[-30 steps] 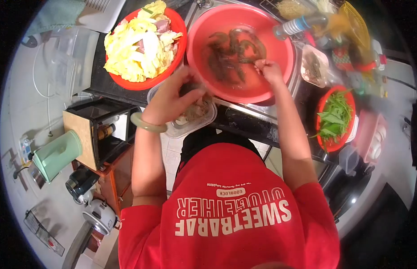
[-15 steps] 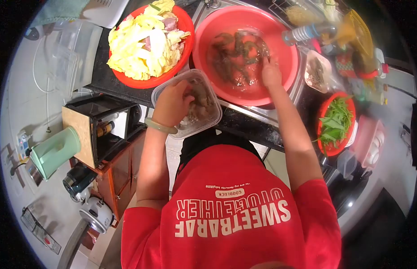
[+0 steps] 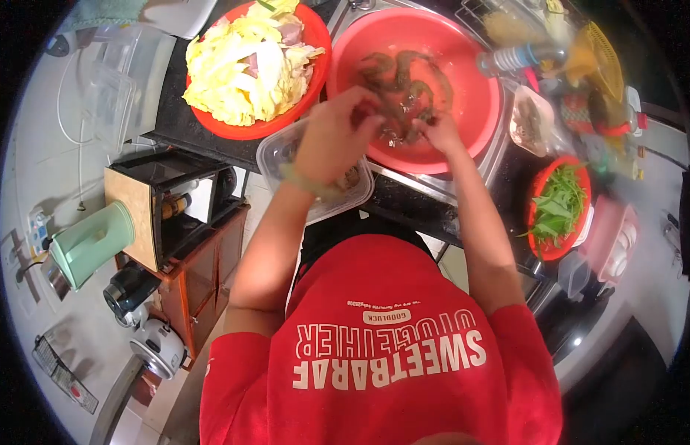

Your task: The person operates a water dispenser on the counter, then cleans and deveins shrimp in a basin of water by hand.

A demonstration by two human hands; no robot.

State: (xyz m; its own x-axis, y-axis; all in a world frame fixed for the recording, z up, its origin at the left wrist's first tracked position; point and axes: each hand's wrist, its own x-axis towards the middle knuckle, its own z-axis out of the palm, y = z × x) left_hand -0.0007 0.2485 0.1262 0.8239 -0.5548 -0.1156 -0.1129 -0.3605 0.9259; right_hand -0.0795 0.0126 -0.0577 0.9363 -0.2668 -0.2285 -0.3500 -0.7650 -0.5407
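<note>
Several grey-brown shrimp (image 3: 404, 70) lie in shallow water inside a round red basin (image 3: 482, 119). Low in the basin, my right hand (image 3: 440, 135) has its fingers closed on a dark shrimp (image 3: 413, 127). My left hand (image 3: 341, 130), smeared by motion, hangs over the basin's near left rim with thumb and fingers curved apart, and nothing shows between them. Under that wrist is a clear plastic container (image 3: 274, 159) holding greyish shrimp pieces, mostly covered by my hand and forearm.
A red plate (image 3: 315, 74) of cut cabbage (image 3: 241, 67) stands left of the basin. To the right are a foam tray (image 3: 529, 122), a red basket of green leaves (image 3: 558, 208), a bottle (image 3: 508, 58) and a pink container (image 3: 612, 237). A microwave-like box (image 3: 167, 204) stands at left.
My left hand has come up out of the clear container and across to the basin. My right hand has drawn nearer the basin's front, fingers now pinched together.
</note>
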